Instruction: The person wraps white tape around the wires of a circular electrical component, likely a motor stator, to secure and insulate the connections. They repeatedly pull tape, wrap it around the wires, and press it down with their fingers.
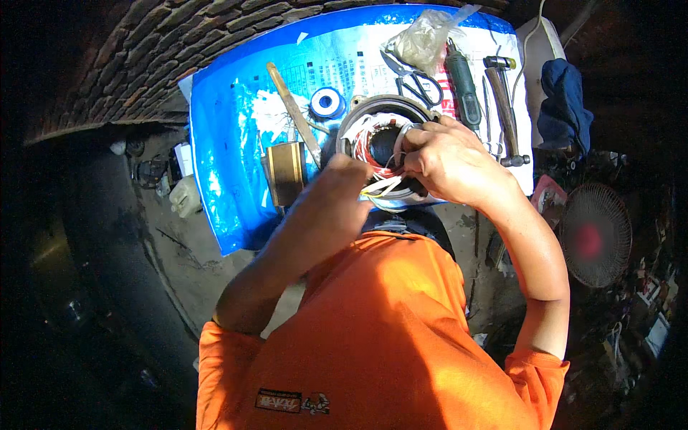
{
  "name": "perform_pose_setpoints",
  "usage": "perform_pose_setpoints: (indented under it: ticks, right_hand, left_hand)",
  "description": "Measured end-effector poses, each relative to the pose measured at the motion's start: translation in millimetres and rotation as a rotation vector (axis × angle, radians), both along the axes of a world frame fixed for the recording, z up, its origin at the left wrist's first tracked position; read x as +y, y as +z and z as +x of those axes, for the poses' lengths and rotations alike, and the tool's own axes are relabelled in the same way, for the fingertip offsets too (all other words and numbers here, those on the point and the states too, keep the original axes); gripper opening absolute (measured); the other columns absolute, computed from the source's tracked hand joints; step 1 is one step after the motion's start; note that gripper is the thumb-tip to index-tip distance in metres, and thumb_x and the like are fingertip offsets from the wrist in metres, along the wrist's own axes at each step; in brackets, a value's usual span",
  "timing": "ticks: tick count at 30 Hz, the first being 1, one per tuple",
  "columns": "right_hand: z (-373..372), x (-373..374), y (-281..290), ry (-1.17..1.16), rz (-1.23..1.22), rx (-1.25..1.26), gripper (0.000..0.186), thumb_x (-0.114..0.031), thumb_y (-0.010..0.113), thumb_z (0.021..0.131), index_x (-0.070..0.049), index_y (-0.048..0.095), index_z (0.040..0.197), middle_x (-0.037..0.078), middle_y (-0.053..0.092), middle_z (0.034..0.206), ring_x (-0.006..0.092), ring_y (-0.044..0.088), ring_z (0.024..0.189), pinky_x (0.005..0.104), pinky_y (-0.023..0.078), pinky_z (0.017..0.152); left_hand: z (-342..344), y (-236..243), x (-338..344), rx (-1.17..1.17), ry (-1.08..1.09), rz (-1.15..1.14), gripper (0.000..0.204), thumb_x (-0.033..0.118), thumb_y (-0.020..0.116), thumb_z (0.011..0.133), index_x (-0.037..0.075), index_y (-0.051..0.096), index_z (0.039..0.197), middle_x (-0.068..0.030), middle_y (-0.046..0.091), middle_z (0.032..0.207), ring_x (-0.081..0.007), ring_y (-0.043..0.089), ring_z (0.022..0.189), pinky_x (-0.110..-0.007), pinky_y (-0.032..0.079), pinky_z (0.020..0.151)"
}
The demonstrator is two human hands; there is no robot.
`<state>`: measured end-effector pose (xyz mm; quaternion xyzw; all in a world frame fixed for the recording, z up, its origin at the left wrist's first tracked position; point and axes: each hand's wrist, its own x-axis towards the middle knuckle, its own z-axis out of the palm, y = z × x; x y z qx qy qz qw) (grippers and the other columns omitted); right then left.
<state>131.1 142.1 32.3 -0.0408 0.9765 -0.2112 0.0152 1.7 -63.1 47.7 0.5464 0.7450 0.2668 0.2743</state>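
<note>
Grey metal forms the round housing (393, 102) in front of you, set at the near edge of the blue-and-white printed sheet (218, 161), close to your orange shirt (365, 315). Red and white wires (364, 143) are bundled in a ring inside it, around a dark round opening. Your right hand (450, 159) is over the housing's right side, its fingers curled narrow and close together against the wires; you hide the fingertips, so I cannot tell what they pinch. Your left hand (345, 193) is at the near left side, beside pale sleeved leads (387, 186) with a bit of yellow among them; its fingers are bent and shaded, and I cannot tell whether they grip anything.

To your left of the housing stand a gold-and-dark block (287, 172), a wooden stick (290, 107) lying slantwise and a blue-and-white spool (327, 103). Beyond the housing, to the right, lie scissors (432, 89), a clear plastic bag (423, 43), a green power tool (464, 86) and a hammer (507, 118).
</note>
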Motion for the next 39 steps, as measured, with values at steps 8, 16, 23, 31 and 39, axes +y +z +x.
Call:
perform_pose_setpoints:
  ticks: [8, 16, 23, 31, 39]
  right_hand:
    - [-1, -11, 9, -0.043, 0.005, -0.022, 0.013, -0.014, 0.066, 0.076, -0.007, 0.074, 0.085, 0.011, 0.067, 0.092, 0.0295, 0.066, 0.094, 0.0417, 0.049, 0.086]
    - [-5, -15, -7, 0.058, -0.157, -0.003, 0.017, -0.014, 0.067, 0.076, -0.011, 0.075, 0.090, 0.010, 0.065, 0.083, 0.0317, 0.066, 0.086, 0.0434, 0.049, 0.078]
    - [-7, -18, -13, 0.034, -0.248, 0.066, 0.009, -0.010, 0.069, 0.073, -0.010, 0.072, 0.081, 0.009, 0.059, 0.074, 0.0311, 0.065, 0.076, 0.0443, 0.049, 0.070]
    - [-8, -25, -10, -0.007, -0.246, 0.018, 0.008, -0.008, 0.068, 0.075, -0.008, 0.071, 0.082, 0.009, 0.062, 0.079, 0.0315, 0.066, 0.080, 0.0449, 0.049, 0.076]
    - [-5, -28, -9, -0.046, -0.242, 0.000, 0.023, -0.010, 0.070, 0.076, -0.014, 0.077, 0.098, 0.007, 0.061, 0.077, 0.0293, 0.065, 0.078, 0.0438, 0.048, 0.074]
  left_hand:
    - [-16, 0, 5, 0.017, 0.039, -0.147, 0.012, 0.006, 0.069, 0.086, -0.002, 0.068, 0.096, -0.0183, 0.069, 0.091, -0.0295, 0.070, 0.085, -0.037, 0.055, 0.074]
    - [-40, -2, 6, -0.519, 0.084, -0.331, 0.019, 0.004, 0.071, 0.089, -0.001, 0.071, 0.106, -0.0076, 0.072, 0.086, -0.0109, 0.066, 0.076, -0.028, 0.054, 0.068]
    - [-46, 1, -1, -1.018, 0.223, -0.434, 0.036, 0.021, 0.077, 0.086, -0.003, 0.065, 0.110, -0.0076, 0.070, 0.084, -0.0123, 0.064, 0.066, -0.024, 0.053, 0.061]
    - [-39, -14, -21, -1.095, 0.231, -0.475, 0.040, 0.031, 0.070, 0.094, -0.003, 0.063, 0.113, -0.0128, 0.071, 0.095, -0.0187, 0.071, 0.080, -0.031, 0.059, 0.072]
    - [-48, -12, -21, -1.279, 0.278, -0.567, 0.054, 0.042, 0.068, 0.093, -0.002, 0.060, 0.122, -0.0156, 0.071, 0.100, -0.0197, 0.071, 0.073, -0.031, 0.059, 0.069]
